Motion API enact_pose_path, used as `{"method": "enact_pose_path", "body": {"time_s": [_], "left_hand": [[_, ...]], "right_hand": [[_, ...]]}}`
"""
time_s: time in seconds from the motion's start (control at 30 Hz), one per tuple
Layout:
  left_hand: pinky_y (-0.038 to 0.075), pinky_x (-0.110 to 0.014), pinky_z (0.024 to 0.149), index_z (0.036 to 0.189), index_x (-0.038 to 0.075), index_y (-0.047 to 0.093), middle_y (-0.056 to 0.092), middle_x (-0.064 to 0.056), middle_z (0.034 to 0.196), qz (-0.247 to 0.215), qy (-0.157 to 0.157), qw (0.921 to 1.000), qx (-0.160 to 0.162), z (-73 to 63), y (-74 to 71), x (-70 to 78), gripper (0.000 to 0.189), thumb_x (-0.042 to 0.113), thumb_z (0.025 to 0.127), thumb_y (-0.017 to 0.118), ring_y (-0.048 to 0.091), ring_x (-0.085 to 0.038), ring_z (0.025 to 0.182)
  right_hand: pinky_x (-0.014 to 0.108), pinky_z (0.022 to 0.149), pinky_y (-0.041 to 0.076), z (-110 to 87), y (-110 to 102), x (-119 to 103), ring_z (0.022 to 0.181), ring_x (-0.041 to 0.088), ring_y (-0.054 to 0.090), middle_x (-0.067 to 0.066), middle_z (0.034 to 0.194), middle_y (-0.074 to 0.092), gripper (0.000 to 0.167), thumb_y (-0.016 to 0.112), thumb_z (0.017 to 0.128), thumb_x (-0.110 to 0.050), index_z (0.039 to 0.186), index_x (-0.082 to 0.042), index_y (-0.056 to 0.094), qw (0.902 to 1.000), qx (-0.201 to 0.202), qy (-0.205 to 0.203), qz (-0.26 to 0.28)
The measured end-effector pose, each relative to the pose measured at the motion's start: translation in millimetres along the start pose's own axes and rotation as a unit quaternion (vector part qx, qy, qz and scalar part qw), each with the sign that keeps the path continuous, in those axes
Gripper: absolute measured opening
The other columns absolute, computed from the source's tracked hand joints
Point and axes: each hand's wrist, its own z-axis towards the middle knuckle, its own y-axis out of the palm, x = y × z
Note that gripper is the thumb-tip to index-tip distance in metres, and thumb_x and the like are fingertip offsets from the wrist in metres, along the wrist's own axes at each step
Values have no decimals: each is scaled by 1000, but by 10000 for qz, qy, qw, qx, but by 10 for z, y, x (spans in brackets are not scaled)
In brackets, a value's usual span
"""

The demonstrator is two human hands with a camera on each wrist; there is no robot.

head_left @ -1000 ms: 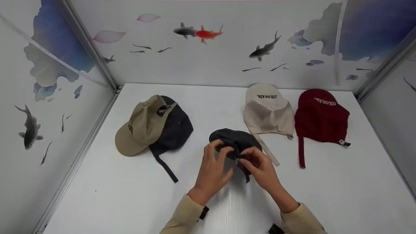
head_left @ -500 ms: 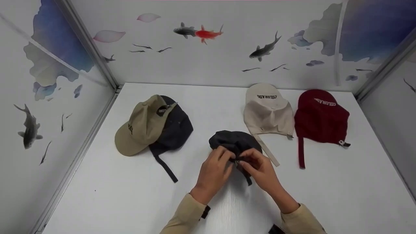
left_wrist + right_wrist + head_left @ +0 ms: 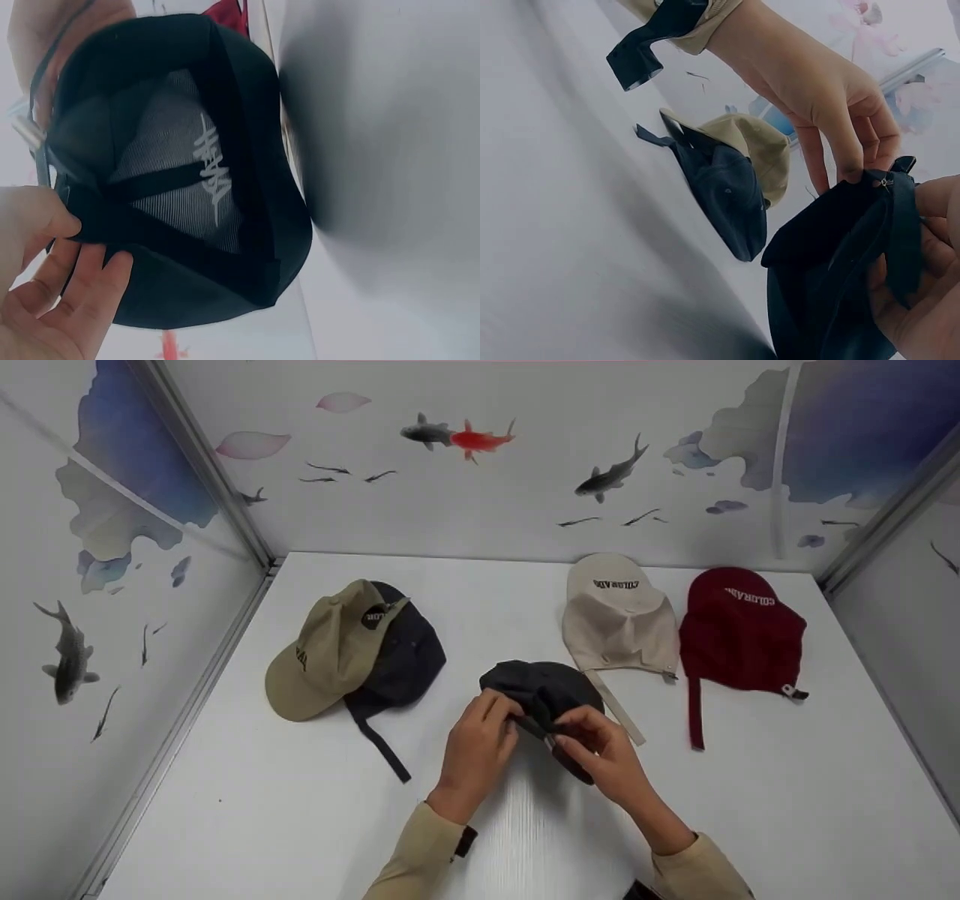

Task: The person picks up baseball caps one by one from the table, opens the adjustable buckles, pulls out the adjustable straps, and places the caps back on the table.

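Note:
A black baseball cap (image 3: 551, 681) is between both hands in the head view, its back edge toward the person. My left hand (image 3: 474, 754) pinches that edge left of the clasp, thumb inside and fingers outside in the left wrist view. White lettering (image 3: 214, 176) shows on the cap's mesh-like lining. My right hand (image 3: 611, 761) pinches the back strap by a small metal clasp (image 3: 886, 182). The strap (image 3: 905, 240) hangs in front of the right fingers in the right wrist view. How far it runs through the clasp is hard to see.
At left, a khaki cap (image 3: 330, 649) lies over a navy cap (image 3: 409, 664), whose strap (image 3: 384, 750) trails forward. A cream cap (image 3: 622, 622) and a dark red cap (image 3: 742, 641) lie at right with straps undone. Printed panels (image 3: 525, 510) enclose the white table (image 3: 262, 810).
My left fingers first lifted off the cap, then reached toward the clasp, and now grip the edge farther left. My right hand stays by the clasp. The strap's lower part now bows outward.

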Motion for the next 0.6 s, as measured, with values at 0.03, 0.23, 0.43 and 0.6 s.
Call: {"method": "enact_pose_path", "body": {"time_s": [0.03, 0.23, 0.43, 0.6], "left_hand": [[54, -22, 75, 95, 16, 63, 58, 1, 98, 23, -31, 10000, 31, 1, -7, -15, 19, 1, 87, 71, 59, -10, 87], [54, -22, 82, 101, 17, 63, 58, 2, 103, -338, 179, 9991, -190, -8, -56, -31, 25, 2, 84, 74, 59, -11, 96], [51, -24, 89, 107, 18, 66, 62, 5, 107, -820, 654, 9924, -638, -22, -92, 67, 22, 12, 87, 75, 59, -11, 99], [52, -26, 85, 105, 19, 67, 64, 5, 104, -854, 719, 9910, -736, -28, -76, 134, 17, 15, 90, 74, 62, -9, 96]], "right_hand": [[17, 72, 56, -1, -6, 2, 86, 4, 66, -7, 95, 69, 13, 64, 91, 8, 104, 8, 62, 10000, 2, -22, 34], [17, 72, 56, -5, -30, 20, 86, 3, 66, -8, 96, 69, 14, 63, 90, 10, 104, 9, 61, 9998, 27, -173, 124], [16, 71, 55, -2, -22, 60, 85, 3, 66, -7, 96, 69, 14, 62, 89, 14, 103, 10, 61, 9992, 32, -325, 210], [17, 72, 55, -12, -19, 71, 87, 3, 66, -7, 98, 68, 14, 62, 90, 13, 104, 9, 62, 9994, -17, -332, 138]]}}
